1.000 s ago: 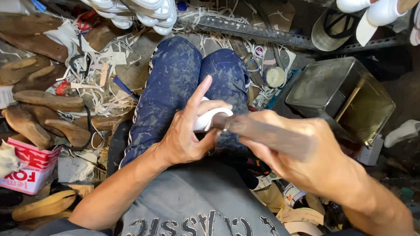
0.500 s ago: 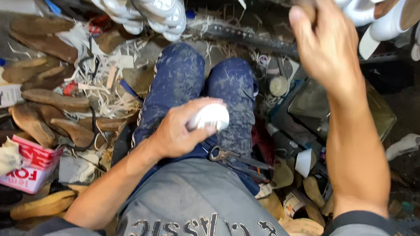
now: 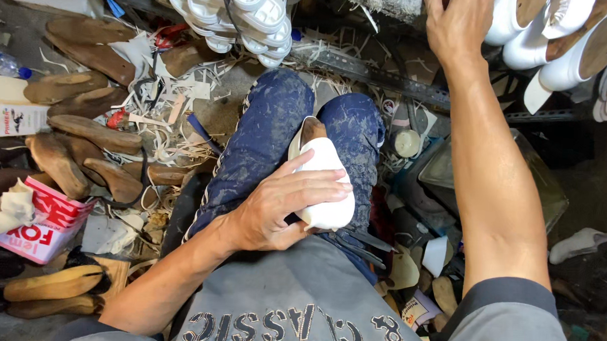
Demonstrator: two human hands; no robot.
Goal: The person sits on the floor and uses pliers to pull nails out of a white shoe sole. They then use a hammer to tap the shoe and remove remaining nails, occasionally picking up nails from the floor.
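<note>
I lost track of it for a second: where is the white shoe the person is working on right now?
The white shoe lies on the person's lap between the blue-trousered knees, near the middle of the head view, with the left hand wrapped over it.

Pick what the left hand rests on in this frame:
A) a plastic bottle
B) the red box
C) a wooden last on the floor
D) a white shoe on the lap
D: the left hand wraps over the white shoe lying on the lap, while the right hand reaches up to the rack.

Two hands [image 3: 282,207] [image 3: 456,24], one white shoe [image 3: 324,181], one red-and-white box [image 3: 42,225], one plastic bottle [image 3: 4,64].
</note>
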